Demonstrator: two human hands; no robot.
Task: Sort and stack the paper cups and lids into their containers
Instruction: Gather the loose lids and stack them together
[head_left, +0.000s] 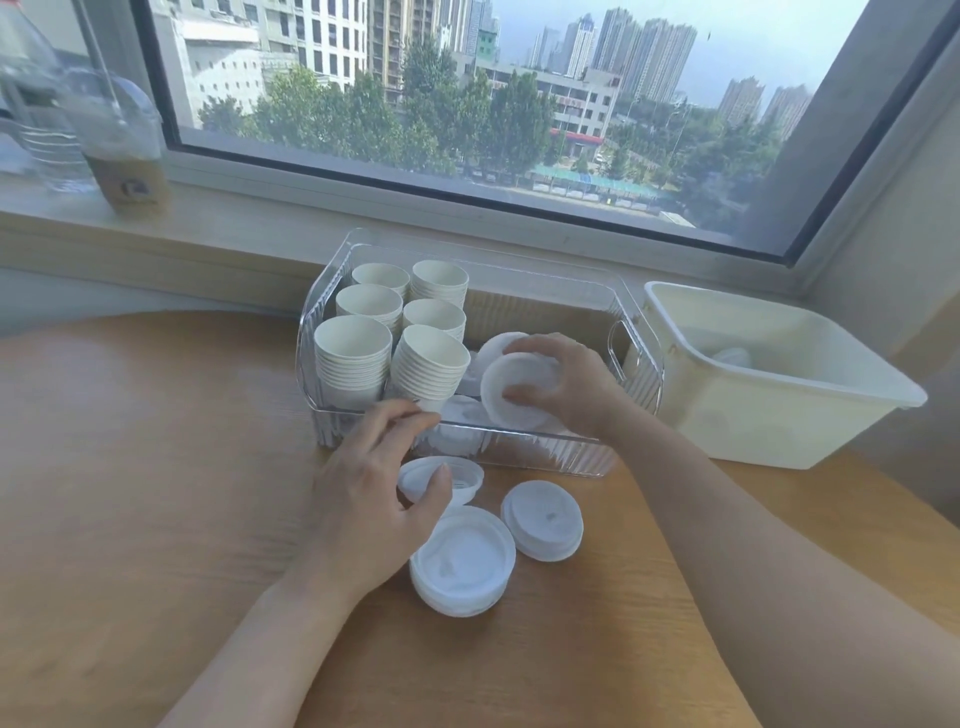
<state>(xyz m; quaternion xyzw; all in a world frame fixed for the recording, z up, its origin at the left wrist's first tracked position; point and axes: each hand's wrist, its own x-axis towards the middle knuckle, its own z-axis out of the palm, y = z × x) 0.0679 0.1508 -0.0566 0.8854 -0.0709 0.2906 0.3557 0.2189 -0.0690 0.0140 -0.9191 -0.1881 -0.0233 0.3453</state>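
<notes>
We are in the lid stage of the sort, as we judge it. The six stacks of paper cups already stand nested in the left half of the clear bin at the centre of the frame, while lids are only partly put away.

Our right hand, just right of centre, grips a white lid by its rim, fingers curled over the top edge and thumb underneath, and holds it tilted over the right half of the clear bin, above other lids lying there. The next move, we think, is to lower it flat onto that pile so the rims nest, not wedge.

Our left hand, lower centre, hangs over the loose lids on the wooden table. Its fingers are loosely curled and its thumb lies across the upturned lid nearest the bin; we cannot tell whether it is pinching that lid or only touching it.

Two more lid stacks lie just below, side by side on the table. The cream tub sits at the right; something pale lies inside it.
</notes>
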